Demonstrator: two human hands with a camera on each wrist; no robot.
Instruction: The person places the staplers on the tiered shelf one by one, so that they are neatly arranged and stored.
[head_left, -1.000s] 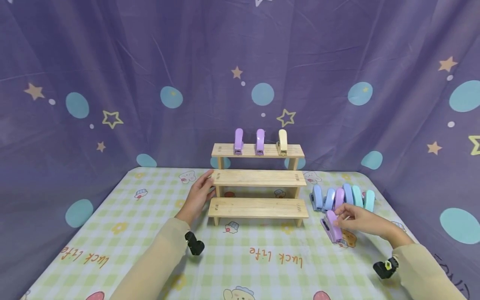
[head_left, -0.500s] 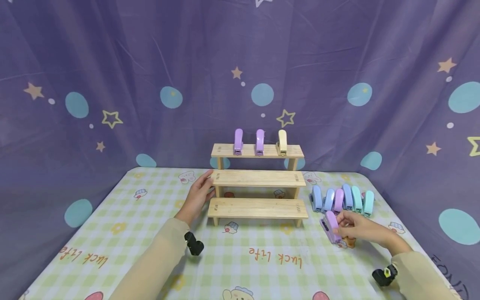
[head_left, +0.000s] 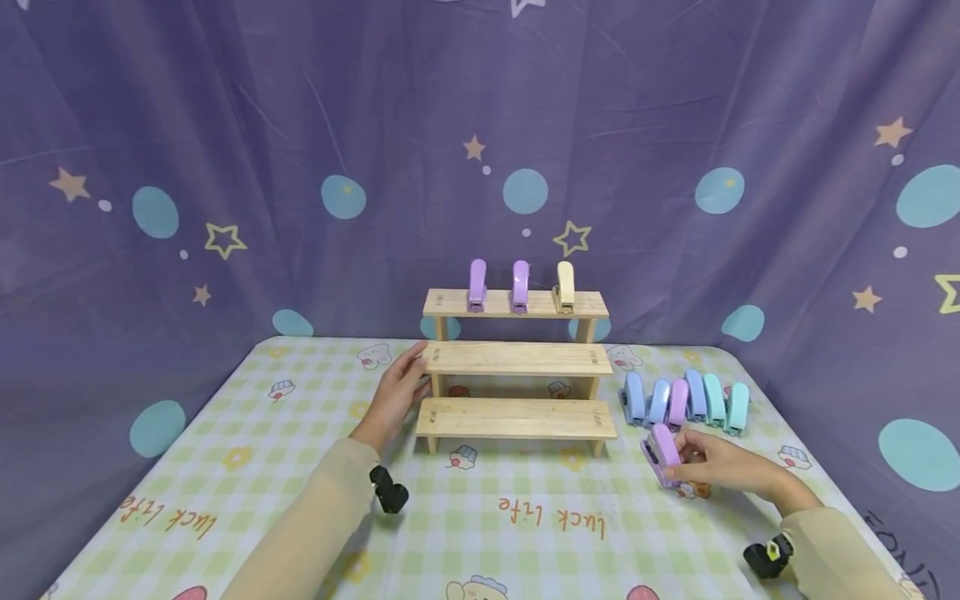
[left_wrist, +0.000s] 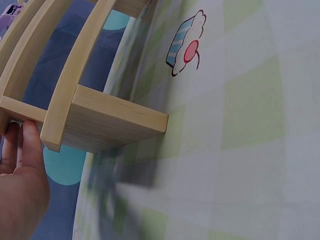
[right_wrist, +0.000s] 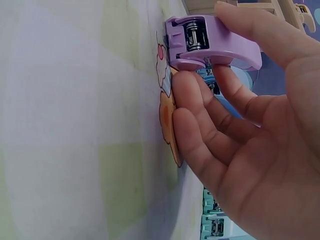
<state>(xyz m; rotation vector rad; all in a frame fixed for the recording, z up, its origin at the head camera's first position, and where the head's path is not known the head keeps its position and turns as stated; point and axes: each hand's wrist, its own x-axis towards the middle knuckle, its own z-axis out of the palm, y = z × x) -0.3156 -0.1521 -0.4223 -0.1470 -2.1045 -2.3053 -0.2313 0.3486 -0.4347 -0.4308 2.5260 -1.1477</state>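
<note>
A light wooden three-step rack (head_left: 517, 358) stands at the middle of the table. My left hand (head_left: 393, 396) rests against its left end at the middle step; in the left wrist view the extended fingers (left_wrist: 33, 145) touch the wood. On the right, my right hand (head_left: 723, 467) pinches a purple stapler (head_left: 665, 446) between thumb and index finger. The right wrist view shows this stapler (right_wrist: 212, 42) with its spring end close to the tablecloth, the other fingers curled below it. Behind it stands a row of staplers (head_left: 695, 396) in blue, purple and mint.
Two purple staplers (head_left: 477, 285) and one cream stapler (head_left: 566, 287) stand on the rack's top step. A green-checked cloth (head_left: 300, 533) with printed pictures covers the table. A purple curtain (head_left: 420, 125) with stars hangs behind.
My right hand has shifted slightly lower, its thumb sliding toward the near end of the purple stapler. The stapler stays at nearly the same place. My left hand and the rack have not moved.
</note>
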